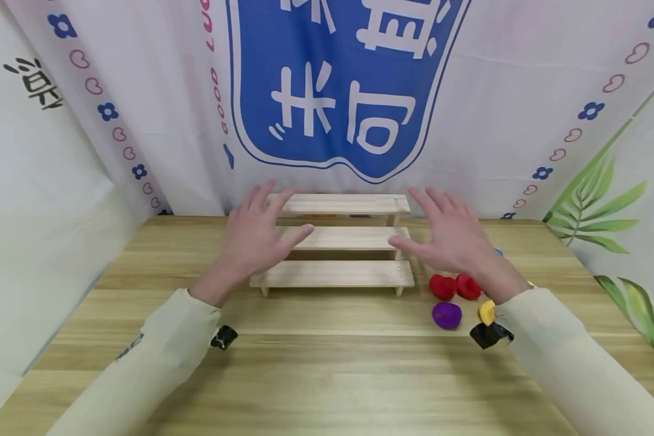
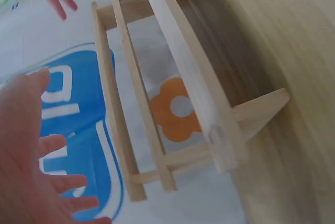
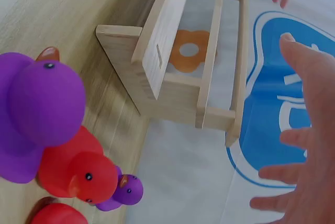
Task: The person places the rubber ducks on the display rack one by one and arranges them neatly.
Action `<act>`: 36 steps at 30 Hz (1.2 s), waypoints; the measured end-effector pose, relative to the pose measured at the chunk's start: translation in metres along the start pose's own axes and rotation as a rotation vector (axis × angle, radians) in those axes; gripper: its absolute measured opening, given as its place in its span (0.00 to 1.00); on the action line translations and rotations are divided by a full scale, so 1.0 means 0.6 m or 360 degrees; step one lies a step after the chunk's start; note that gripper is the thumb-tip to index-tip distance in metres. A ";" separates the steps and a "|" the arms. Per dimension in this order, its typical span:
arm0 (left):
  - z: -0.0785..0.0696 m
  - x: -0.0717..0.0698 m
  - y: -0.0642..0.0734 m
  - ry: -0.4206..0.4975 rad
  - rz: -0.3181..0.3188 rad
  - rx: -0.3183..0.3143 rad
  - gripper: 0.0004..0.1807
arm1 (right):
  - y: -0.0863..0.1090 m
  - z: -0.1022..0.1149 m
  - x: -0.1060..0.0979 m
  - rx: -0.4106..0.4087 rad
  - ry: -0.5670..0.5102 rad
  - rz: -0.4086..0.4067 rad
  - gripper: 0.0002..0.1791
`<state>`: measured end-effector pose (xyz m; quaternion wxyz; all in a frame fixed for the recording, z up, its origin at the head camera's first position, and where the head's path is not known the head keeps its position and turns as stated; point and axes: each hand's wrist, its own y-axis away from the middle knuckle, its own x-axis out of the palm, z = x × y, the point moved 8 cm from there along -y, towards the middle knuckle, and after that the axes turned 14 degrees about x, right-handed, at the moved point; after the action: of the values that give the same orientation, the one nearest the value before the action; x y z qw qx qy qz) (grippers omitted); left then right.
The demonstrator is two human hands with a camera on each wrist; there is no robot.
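A three-tiered wooden stand (image 1: 332,274) sits toward the back of the table. My left hand (image 1: 253,239) hovers over its left end, fingers spread and thumb pointing inward. Over the right end hovers my right hand (image 1: 449,236), also spread. Both wrist views show a gap between each hand and the stand, and neither hand holds anything. Rubber ducks lie right of the stand, below my right hand: red ones (image 1: 442,287), a purple one (image 1: 447,315) and a yellow one (image 1: 487,312). My right forearm hides part of this group. The right wrist view shows a smaller purple duck (image 3: 128,190).
The wooden table (image 1: 327,369) reaches back to a white cloth (image 1: 501,109) with a blue printed shield. More white cloth (image 1: 43,242) hangs along the left, and a leaf-printed one (image 1: 627,236) along the right. Black straps (image 1: 224,337) show at my wrists.
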<state>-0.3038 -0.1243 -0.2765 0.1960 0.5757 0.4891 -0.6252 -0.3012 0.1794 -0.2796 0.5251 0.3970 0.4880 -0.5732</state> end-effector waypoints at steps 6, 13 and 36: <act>0.042 -0.002 0.011 0.0396 -0.0246 -0.0073 0.41 | 0.005 -0.020 -0.011 -0.0020 -0.0133 -0.0069 0.52; 0.097 0.031 0.031 0.0845 -0.0306 -0.0336 0.45 | 0.017 -0.035 -0.017 -0.0107 -0.0262 -0.0127 0.47; 0.113 0.100 0.053 0.1192 -0.0163 -0.0603 0.61 | 0.037 -0.129 -0.007 0.0049 -0.0838 -0.0119 0.37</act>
<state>-0.3294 -0.1763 -0.3529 0.0758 0.6920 0.6608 -0.2806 -0.2834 0.2564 -0.2950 0.6063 0.2237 0.3401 -0.6832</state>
